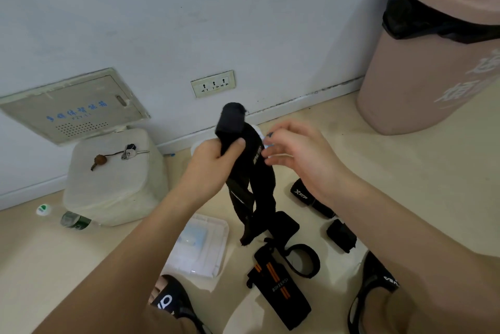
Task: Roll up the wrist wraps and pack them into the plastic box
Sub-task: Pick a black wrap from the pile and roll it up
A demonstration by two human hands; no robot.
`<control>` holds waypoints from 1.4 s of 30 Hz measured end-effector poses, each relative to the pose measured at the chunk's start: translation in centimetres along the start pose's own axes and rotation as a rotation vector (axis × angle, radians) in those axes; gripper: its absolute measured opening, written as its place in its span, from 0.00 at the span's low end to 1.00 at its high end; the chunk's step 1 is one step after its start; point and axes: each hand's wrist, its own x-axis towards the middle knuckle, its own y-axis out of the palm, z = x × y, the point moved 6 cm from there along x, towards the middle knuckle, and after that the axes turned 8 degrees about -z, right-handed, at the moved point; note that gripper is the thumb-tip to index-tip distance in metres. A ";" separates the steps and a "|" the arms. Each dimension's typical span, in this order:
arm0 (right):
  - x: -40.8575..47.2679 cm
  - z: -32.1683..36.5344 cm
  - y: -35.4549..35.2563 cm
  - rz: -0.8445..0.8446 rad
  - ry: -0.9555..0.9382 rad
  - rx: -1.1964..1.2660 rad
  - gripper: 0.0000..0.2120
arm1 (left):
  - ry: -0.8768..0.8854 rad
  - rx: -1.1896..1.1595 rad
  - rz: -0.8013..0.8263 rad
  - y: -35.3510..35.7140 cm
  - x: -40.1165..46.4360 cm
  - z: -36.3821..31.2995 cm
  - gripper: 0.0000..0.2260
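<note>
My left hand [213, 160] grips the black wrist wrap [250, 176] high so it hangs straight for rolling; my right hand [295, 155], fingers spread, reaches beside it.

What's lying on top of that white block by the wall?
On the white block lies a bunch of keys on a cord with a brown bead. Nothing else shows on its top.

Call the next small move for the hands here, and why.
Probably bring the right hand onto the black wrist wrap and start rolling from the top. The left hand grips it near its upper end, the rest hangs unrolled and twisted, and the right fingers hover open beside it.
</note>
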 end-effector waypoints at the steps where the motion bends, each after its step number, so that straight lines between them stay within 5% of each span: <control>1: -0.1 -0.7 0.3 0.026 0.026 -0.099 0.02 | -0.025 -0.048 -0.027 -0.4 0.1 0.0 0.23; 5: -0.7 -4.5 1.4 0.241 0.044 -0.703 0.07 | -0.193 -0.382 -0.073 -0.6 0.4 0.5 0.15; 9: -1.4 -5.6 2.0 0.288 -0.057 -0.904 0.19 | -0.265 -0.558 -0.050 -0.5 0.2 0.2 0.09; 20: 0.2 -5.4 2.8 0.246 -0.091 -0.495 0.16 | -0.358 -0.755 0.018 -0.7 0.3 0.0 0.16; 29: -0.7 -5.1 3.5 0.326 0.078 -0.224 0.08 | -0.326 -0.795 0.001 -2.3 1.3 0.7 0.17; 42: -0.1 -2.5 1.6 0.439 0.177 -0.089 0.17 | -0.381 -0.918 -0.077 -3.6 1.3 1.4 0.15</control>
